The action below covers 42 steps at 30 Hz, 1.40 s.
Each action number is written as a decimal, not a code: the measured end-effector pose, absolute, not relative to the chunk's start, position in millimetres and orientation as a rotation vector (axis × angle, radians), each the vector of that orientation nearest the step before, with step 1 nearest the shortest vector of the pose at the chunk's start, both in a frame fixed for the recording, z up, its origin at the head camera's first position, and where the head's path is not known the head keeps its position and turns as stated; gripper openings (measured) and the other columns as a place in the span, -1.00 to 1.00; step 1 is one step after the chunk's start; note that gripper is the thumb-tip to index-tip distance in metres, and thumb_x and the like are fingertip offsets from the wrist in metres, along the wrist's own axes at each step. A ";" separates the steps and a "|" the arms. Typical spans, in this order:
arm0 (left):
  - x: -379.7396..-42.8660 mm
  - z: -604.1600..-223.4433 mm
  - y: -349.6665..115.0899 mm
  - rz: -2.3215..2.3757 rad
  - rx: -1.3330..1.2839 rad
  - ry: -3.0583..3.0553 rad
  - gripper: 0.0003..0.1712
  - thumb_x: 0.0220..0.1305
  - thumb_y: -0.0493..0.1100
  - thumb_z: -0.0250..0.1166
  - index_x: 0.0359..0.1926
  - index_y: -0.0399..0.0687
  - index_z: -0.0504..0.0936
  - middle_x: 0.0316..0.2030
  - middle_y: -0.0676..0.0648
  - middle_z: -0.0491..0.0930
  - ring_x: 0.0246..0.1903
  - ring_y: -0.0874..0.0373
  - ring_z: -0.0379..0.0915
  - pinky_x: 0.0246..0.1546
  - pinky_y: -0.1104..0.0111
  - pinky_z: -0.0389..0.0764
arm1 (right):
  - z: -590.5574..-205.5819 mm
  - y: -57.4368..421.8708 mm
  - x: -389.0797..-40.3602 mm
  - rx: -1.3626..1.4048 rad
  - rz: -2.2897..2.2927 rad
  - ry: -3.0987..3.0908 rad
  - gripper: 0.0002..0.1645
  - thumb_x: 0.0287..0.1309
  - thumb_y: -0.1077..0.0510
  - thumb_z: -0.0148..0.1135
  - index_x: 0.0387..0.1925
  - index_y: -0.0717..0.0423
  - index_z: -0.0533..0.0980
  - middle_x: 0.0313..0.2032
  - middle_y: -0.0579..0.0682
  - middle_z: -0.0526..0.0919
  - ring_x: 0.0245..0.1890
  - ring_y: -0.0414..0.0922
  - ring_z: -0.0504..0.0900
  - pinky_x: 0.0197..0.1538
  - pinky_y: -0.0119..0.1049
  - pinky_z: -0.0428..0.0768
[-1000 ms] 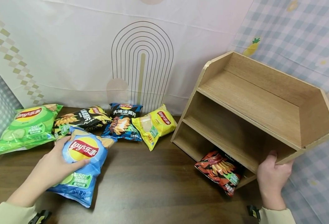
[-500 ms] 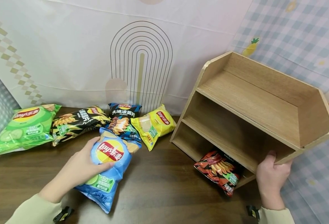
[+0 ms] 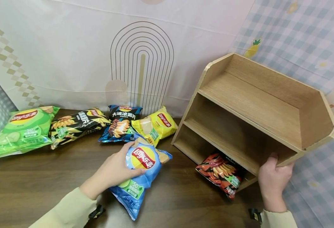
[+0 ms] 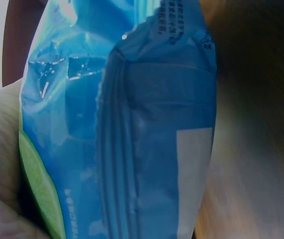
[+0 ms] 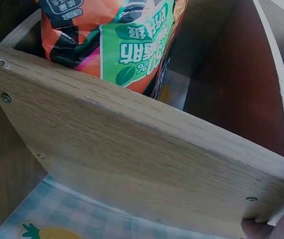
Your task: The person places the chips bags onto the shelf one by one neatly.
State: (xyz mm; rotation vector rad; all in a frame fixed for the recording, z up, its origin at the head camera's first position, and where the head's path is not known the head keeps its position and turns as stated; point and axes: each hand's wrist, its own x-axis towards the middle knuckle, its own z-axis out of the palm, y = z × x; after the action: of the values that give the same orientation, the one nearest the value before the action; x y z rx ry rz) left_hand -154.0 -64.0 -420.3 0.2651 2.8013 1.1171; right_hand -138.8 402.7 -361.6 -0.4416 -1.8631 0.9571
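Blue Lay's bag (image 3: 144, 182): it is in the left hand (image 3: 113, 171), right under the thumb, leaning a bit. I can't tell if its low end touches the brown table (image 3: 56, 177).
Left fingers: curled round the bag's side, thumb on the front. The finger ends behind it are hidden.
Right fingers: the right hand (image 3: 275, 182) grips the side board of the wooden shelf (image 3: 258, 88), thumb on the inner face.
Good holding: a soft squeeze seems best on the left, as a hard one could crush the chips. A firm right grip may stop the shelf sliding if it gets bumped.
Shelf edges: the front edges stand to the right of the left fingers. They look hard and could snag the thin bag.
Red chip bag (image 3: 219, 172): between the two hands, in the bottom slot, poking out in front. A low sweep might knock it.
Middle slot (image 3: 232, 126): up and right of the left fingers, with a wide mouth. The right thumb is at its right end.
Room to move: table top shows between the left fingers and the shelf. Straight ahead is tighter, with the yellow Lay's bag (image 3: 159, 126) just past the left fingertips.
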 end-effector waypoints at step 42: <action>-161.1 -446.6 -94.9 1.124 0.188 2.414 0.11 0.18 0.49 0.11 0.35 -0.37 0.21 0.00 -0.27 0.54 -0.03 -0.10 0.49 -0.02 -0.02 0.50 | -361.1 401.2 -137.8 -0.431 0.960 -1.864 -0.44 0.28 0.14 -0.03 0.32 0.05 0.32 0.16 0.20 0.50 0.12 -0.12 0.43 0.22 -0.45 0.27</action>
State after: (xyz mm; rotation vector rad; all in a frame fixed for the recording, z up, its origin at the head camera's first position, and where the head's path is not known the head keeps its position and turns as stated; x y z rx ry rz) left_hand -161.1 -94.9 -446.6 0.1876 2.4141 1.1242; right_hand -137.8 401.2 -361.1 -0.4305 -1.8638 0.9597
